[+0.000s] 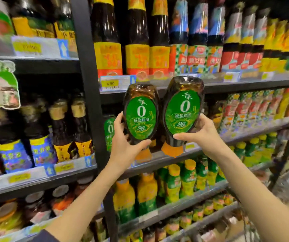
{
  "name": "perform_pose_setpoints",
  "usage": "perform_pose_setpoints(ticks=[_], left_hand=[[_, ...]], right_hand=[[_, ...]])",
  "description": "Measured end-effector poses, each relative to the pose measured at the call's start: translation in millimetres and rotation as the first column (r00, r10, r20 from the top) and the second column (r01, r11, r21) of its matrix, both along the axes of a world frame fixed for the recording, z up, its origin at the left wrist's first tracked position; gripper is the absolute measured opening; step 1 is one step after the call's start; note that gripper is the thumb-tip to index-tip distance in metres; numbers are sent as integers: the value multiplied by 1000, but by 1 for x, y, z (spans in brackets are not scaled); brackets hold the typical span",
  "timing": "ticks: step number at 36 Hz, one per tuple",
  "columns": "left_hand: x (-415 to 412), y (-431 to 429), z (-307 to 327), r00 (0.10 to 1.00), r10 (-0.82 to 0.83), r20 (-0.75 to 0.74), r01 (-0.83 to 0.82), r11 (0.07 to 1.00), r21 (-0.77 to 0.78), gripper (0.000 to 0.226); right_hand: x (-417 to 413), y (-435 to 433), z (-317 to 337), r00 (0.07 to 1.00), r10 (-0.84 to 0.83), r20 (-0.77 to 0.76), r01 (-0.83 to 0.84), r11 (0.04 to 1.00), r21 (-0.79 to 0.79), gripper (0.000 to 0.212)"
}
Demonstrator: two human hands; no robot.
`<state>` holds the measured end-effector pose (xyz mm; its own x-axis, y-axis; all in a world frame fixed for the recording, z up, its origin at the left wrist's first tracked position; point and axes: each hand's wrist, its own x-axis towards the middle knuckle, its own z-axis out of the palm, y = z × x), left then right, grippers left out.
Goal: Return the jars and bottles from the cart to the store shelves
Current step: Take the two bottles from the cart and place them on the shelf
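Shelving step: left hand (122,145) and right hand (199,133) each clasp a cap-down bottle, left bottle (141,114), right bottle (183,110). Next: slot both beside matching bottle (109,131) on the shelf (245,137).

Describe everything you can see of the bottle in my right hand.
The right-hand bottle is a dark brown squeeze bottle, plastic by its look, held cap down with its orange cap lowest. A green oval label with a large white 0 faces the camera. The right hand grips its lower half. It nearly meets the matching left-hand bottle, before a shelf.
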<state>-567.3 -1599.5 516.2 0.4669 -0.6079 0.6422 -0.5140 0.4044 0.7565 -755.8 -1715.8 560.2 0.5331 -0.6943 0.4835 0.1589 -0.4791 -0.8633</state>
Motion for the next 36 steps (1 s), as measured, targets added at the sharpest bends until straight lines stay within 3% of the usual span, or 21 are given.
perform_pose_setpoints(ticks=[12, 18, 22, 36], left_hand=[[9, -43, -28, 969, 246, -19, -247, 969, -28, 101], [13, -57, -40, 943, 330, -37, -330, 944, 7, 103], [15, -60, -50, 923, 383, -40, -382, 924, 27, 106], [22, -64, -70, 920, 392, 1, -384, 901, 199, 102]], right_hand=[[49, -72, -24, 995, 99, -22, -101, 989, -112, 61], [67, -103, -41, 986, 163, -29, -165, 982, -87, 59], [77, -115, -54, 980, 194, -50, -197, 978, -67, 69], [84, -125, -77, 959, 261, -113, -266, 964, -25, 62]])
